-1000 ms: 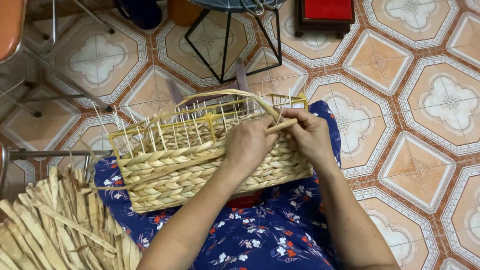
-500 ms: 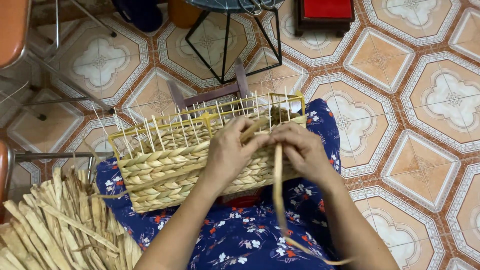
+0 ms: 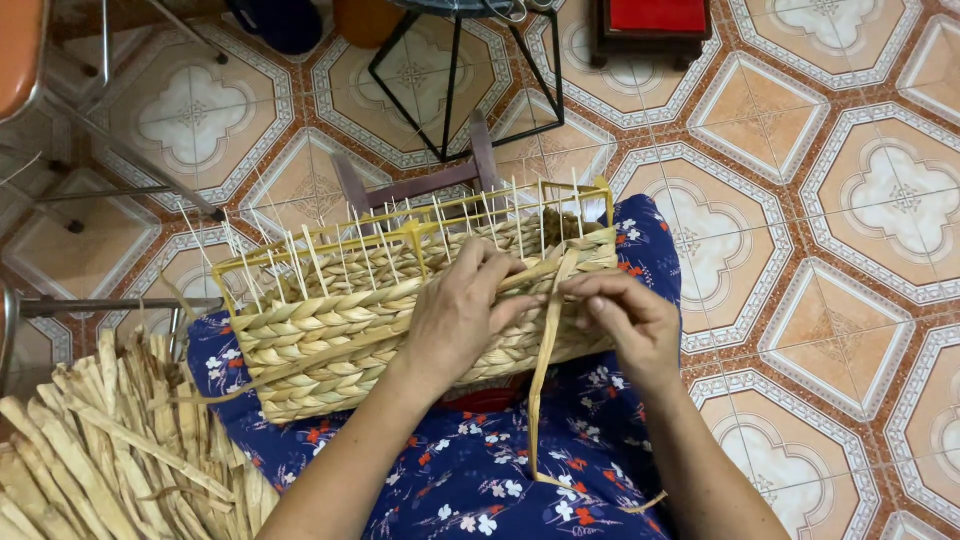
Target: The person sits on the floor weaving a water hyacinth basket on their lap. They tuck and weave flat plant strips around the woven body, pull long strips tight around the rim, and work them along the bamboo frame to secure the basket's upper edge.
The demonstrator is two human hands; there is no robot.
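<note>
Pressing my left hand (image 3: 462, 312) flat on the woven basket (image 3: 400, 320), my right hand (image 3: 628, 318) keeps a pinching grip on the straw strip (image 3: 545, 360).

Straw-yellow woven basket (image 3: 330, 340), blue floral dress (image 3: 480, 480)

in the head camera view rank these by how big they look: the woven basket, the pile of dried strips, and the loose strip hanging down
1. woven basket
2. pile of dried strips, partly cut off by the frame edge and nearer the camera, so unsure against the basket
3. loose strip, held by the right hand
</note>
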